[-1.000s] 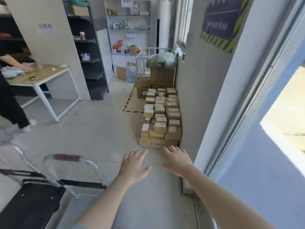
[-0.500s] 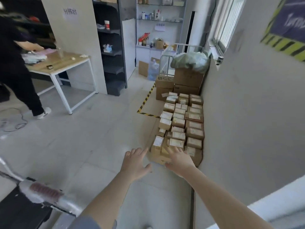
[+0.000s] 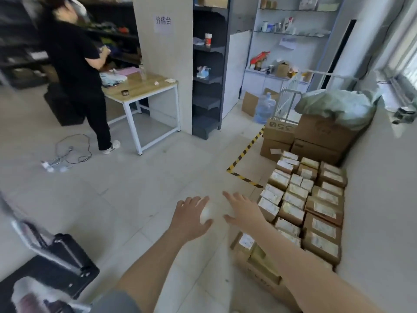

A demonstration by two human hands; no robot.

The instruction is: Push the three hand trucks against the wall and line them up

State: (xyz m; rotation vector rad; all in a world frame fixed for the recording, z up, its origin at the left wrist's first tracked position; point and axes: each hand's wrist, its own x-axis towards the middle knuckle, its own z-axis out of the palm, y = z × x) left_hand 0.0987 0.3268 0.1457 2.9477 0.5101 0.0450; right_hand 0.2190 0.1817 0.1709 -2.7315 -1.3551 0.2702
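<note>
Over the tiled floor: both hands reach forward, side by side.
Left hand (image 3: 191, 219): fingers spread, palm down, holding nothing.
Right hand (image 3: 242, 210): fingers spread too, empty, just beside the boxes.
Hand truck (image 3: 56, 256): low at the left edge, blurred, black deck and metal handle, well apart from both hands.
Boxes (image 3: 306, 204): rows of small labelled cartons on the floor along the wall (image 3: 379, 199), with bigger cartons stacked behind.
Tape (image 3: 244, 152): yellow-black line on the floor beside the cartons.
Table (image 3: 144, 89): white-legged, far left, with a person in black (image 3: 79, 71) standing at it.
</note>
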